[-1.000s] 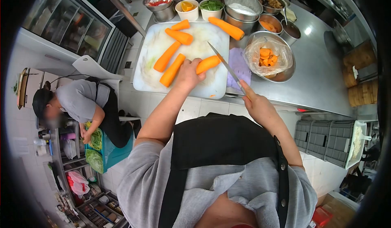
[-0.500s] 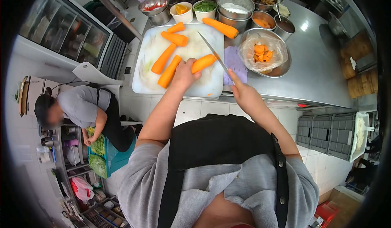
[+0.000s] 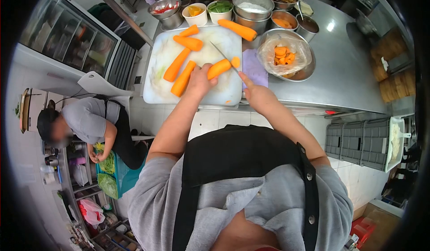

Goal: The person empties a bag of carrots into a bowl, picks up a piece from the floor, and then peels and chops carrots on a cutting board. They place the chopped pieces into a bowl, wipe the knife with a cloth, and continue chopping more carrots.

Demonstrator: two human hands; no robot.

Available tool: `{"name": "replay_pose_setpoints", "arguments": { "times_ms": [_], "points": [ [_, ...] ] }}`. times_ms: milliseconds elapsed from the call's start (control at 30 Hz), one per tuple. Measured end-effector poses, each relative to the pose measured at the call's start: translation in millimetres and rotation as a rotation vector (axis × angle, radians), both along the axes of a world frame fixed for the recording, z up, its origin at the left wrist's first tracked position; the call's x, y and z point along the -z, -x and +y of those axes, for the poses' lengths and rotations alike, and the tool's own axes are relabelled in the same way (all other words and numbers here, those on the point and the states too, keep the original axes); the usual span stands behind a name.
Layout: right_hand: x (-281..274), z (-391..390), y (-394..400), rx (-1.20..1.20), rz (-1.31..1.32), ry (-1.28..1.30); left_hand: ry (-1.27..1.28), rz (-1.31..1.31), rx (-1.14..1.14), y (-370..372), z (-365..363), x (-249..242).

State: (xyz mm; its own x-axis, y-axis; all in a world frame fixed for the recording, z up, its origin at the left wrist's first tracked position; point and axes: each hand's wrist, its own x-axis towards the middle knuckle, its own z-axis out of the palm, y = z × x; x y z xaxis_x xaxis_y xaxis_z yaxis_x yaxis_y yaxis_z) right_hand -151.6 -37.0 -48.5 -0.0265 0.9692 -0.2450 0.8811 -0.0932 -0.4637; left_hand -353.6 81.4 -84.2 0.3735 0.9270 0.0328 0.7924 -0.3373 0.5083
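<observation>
On a white cutting board, my left hand grips a peeled carrot piece and holds it against the surface. My right hand is closed round the handle of a knife, whose blade stands at the carrot's right end. A cut-off carrot slice is on the blade's right side. Beside my left hand lies another carrot length. More carrot pieces are spread over the left of the board, and a thick carrot rests across its top right edge.
Right of a purple cloth stands a steel bowl with a plastic bag of carrot chunks in it. Bowls and tubs line the back. At the left, a co-worker bends over a teal crate of greens.
The knife has come down through the carrot's right end, and a slice is now separate there. My right hand has shifted slightly left and down. The whole view has moved a little.
</observation>
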Motion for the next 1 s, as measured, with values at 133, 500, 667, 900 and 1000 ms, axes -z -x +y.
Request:
{"name": "replay_pose_setpoints", "arguments": {
  "times_ms": [133, 500, 667, 900, 1000],
  "points": [
    [24.4, 5.1, -4.4, 0.05, 0.135, -0.117, -0.042, 0.044, -0.093, -0.5, -4.8, 4.7],
    [-24.4, -40.8, -31.5, 0.211, 0.532, -0.433, -0.454, 0.345, 0.45, -76.3, 8.5, -19.5],
    [-50.9, -76.0, -48.5, 0.293, 0.561, -0.525, -0.244, 0.433, 0.335, -102.3, 24.2, -29.1],
    [-54.7, -103.2, -75.1, 0.525, 0.72, -0.549, -0.604, -0.413, 0.602, -173.3, 5.3, -81.9],
    [-55.8, -108.6, -80.9, 0.543, 0.684, -0.551, -0.675, -0.264, 0.64, -191.0, 11.5, -73.1]
  ]
}}
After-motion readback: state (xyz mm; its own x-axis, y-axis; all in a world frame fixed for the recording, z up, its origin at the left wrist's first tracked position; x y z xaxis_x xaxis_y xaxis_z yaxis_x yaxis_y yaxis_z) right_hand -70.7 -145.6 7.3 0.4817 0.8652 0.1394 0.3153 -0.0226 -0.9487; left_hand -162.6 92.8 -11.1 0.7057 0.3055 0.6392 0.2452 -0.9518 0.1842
